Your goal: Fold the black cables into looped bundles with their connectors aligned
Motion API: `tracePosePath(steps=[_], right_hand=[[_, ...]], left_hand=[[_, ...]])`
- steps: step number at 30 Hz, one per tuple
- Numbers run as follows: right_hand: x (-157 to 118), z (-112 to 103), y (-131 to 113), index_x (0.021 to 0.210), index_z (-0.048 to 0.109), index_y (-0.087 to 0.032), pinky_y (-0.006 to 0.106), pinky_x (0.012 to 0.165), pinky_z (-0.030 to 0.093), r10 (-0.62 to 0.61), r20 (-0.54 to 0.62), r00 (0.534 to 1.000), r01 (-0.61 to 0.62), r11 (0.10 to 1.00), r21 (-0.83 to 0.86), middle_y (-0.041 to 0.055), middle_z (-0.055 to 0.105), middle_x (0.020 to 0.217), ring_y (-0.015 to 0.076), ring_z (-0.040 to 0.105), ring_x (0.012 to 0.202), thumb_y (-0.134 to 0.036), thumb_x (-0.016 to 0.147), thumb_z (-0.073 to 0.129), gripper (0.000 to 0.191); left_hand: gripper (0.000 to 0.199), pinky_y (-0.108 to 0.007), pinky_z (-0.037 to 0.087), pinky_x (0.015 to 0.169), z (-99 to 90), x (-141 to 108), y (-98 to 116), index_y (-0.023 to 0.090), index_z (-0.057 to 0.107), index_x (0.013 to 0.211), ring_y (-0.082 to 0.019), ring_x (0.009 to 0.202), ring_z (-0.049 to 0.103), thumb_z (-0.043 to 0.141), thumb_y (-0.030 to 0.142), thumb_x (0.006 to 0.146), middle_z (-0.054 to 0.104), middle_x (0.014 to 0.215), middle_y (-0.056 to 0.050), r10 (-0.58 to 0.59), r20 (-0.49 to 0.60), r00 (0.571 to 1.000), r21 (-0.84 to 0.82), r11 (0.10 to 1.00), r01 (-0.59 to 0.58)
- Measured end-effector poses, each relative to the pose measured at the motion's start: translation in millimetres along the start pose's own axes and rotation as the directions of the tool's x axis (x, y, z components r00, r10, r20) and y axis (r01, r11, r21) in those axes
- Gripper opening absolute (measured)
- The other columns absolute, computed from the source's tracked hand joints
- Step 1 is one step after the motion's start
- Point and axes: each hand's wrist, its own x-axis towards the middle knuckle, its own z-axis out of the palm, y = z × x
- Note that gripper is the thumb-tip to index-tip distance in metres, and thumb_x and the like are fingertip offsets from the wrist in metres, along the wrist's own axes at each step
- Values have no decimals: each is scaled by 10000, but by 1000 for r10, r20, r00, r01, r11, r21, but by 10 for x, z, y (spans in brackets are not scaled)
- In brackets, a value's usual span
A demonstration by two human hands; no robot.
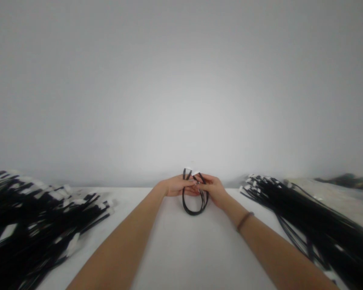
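My left hand (178,186) and my right hand (213,189) meet at the middle of the far table edge. Between them they pinch a looped black wire harness (195,207). Its cables hang down in a loop onto the white table (169,241), and small white connectors (192,171) stick up above my fingers. A dark cord bracelet (245,221) circles my right wrist. My fingertips hide part of the cables where the hands meet.
A large heap of black cables with white connectors (39,213) lies on the table's left side. A second bundle (308,221) lies on the right, running past the table edge. A dark object (345,182) sits far right, and a pale wall rises behind.
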Motion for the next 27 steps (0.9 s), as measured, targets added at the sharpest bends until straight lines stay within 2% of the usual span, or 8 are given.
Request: tracePosePath(steps=[3,7,13,27], right_hand=[[5,-30,4,824,629,-153,265,682,400,26,-22,999,-27,1000,-14,31,615,826,151,530,749,-198,563,661,267],[6,-47,-17,801,636,-141,228,583,364,74,-76,994,-77,996,-35,35,610,765,119,498,657,-222,584,645,233],[2,-63,-33,762,644,-139,239,654,369,84,-41,996,-81,994,69,29,614,766,116,515,683,-185,565,662,203],[13,-72,2,798,651,-135,283,725,392,71,0,998,-70,994,78,53,632,827,147,549,749,-202,584,664,224]], left_hand=[[277,-379,391,850,24,15,7,105,565,853,-142,688,591,650,275,650,612,711,-60,-14,4,1000,17,1000,14],[289,-385,378,864,33,25,7,105,560,858,-132,689,580,641,295,656,603,716,-52,-19,47,999,41,999,17],[272,-372,382,854,59,-2,32,105,551,812,-141,698,582,639,308,654,595,692,-56,-32,16,999,74,997,31],[272,-378,377,866,27,-3,17,102,546,808,-132,697,581,644,301,650,593,680,-44,-24,28,999,42,999,23]])
